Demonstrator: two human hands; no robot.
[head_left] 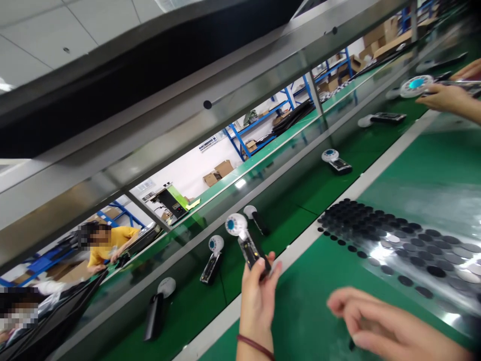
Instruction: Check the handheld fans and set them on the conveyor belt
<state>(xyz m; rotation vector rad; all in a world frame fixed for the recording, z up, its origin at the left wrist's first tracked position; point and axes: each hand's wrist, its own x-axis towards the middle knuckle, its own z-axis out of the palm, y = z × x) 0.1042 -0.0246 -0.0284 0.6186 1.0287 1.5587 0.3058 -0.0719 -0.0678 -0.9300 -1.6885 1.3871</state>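
Observation:
My left hand (259, 296) is closed round the black handle of a small hand-held fan (246, 240) with a white round head and a blue centre, held up over the edge of the green belt. My right hand (379, 326) hovers low over the green bench, blurred by motion, its fingers loosely curled; I cannot make out anything in them. A clear sheet of round black pads (406, 250) lies on the bench just beyond my right hand.
Several more fans lie along the green conveyor (300, 195), among them a fan (213, 258), a fan (336, 161) and a fan (160, 306). A co-worker's hands (447, 95) hold another fan at the far right. A person in yellow (108, 243) works behind the metal frame.

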